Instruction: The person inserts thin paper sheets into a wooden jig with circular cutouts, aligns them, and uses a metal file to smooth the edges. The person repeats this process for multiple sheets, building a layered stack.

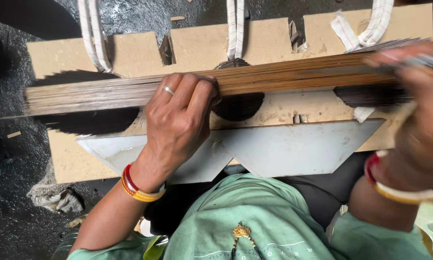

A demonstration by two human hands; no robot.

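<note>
A long bundle of thin brown sticks lies flat across a pale wooden board. My left hand presses down on the bundle's middle, fingers curled over its far edge, a ring on one finger and red and yellow bangles at the wrist. My right hand is blurred at the right end of the bundle, fingers closed on the sticks there; it also wears bangles. Dark piles of sticks show in round cut-outs under the bundle.
A grey metal plate with angled edges sits on the board's near side. White cloth loops hang over the far edge. The floor around is dark and gritty, with a rag at the lower left.
</note>
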